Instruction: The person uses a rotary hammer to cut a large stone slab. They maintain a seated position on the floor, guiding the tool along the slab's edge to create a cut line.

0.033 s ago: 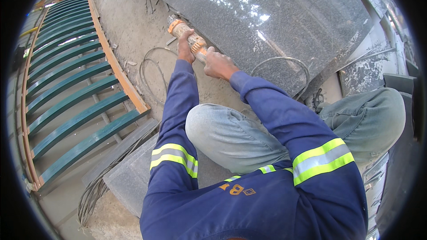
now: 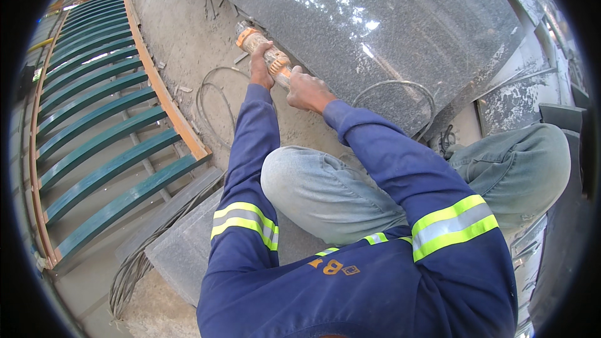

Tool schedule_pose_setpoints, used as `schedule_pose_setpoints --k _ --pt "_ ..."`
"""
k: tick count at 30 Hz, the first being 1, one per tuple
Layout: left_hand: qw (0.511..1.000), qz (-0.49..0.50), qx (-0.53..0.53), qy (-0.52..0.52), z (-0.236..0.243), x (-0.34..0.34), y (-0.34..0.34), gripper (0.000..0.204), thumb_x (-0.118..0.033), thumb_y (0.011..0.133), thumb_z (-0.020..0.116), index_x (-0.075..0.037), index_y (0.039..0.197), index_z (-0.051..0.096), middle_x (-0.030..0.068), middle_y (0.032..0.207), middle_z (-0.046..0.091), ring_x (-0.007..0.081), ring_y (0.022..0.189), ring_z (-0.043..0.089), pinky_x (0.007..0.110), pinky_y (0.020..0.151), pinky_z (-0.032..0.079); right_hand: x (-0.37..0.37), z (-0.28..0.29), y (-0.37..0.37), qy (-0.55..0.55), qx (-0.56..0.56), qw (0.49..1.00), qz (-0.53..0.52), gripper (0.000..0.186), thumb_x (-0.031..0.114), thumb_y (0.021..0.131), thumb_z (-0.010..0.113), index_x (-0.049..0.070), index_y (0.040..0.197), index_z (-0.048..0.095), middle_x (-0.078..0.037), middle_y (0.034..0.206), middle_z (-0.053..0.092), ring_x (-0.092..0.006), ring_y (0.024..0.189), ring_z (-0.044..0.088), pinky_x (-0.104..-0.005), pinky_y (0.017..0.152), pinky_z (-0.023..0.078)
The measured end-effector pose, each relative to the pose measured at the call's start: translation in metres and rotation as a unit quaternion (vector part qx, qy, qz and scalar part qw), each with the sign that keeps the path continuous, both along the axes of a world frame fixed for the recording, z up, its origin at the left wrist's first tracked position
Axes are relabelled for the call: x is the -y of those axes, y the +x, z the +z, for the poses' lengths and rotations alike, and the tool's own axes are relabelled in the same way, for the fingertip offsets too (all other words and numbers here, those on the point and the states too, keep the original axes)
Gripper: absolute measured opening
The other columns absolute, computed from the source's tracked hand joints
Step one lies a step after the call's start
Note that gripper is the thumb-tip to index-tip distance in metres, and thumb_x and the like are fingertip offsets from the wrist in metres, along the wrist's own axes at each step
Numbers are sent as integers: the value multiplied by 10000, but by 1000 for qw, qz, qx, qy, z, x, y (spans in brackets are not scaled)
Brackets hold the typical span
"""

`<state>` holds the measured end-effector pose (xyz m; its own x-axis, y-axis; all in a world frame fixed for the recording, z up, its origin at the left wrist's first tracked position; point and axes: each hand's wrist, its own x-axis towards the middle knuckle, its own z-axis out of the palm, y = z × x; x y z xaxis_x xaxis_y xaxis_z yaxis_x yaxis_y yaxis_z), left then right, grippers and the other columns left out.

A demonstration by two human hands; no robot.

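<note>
Both my hands are closed on a dusty power tool with orange parts, which looks like an angle grinder (image 2: 276,61). My left hand (image 2: 261,67) wraps the body around its middle. Behind it, my right hand (image 2: 309,91) grips the rear end. The tool's front end points away and to the left, beside the near left edge of a polished dark grey stone slab (image 2: 413,31). Whether the tool's head touches that edge I cannot tell.
A looped cable (image 2: 432,101) lies over the slab's near edge, and another loop (image 2: 199,101) on the dusty floor (image 2: 169,31). To the left stands a rack with green slats (image 2: 103,144). Bundled cable (image 2: 128,275) hangs beside a grey stone block (image 2: 188,250).
</note>
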<state>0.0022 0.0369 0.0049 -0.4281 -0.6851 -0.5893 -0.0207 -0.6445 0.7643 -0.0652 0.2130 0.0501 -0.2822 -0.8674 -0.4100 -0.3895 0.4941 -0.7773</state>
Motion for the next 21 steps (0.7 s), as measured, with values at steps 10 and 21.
schedule_pose_setpoints --k 10,21 --pt "1000 7 10 -12 24 -41 -4 325 -219 838 659 -19 1058 527 88 822 582 230 660 653 395 598 590 -27 1 4 -8 2 1000 -1 391 103 799 606 -70 1103 432 -368 1013 667 -484 1002 682 -547 886 534" --pt "1000 18 2 -17 21 -45 3 363 -203 820 683 19 1068 540 100 828 590 233 652 661 385 579 598 -36 4 8 -9 6 1000 0 398 124 808 619 -55 1107 426 -366 1009 667 -489 990 680 -545 874 538"
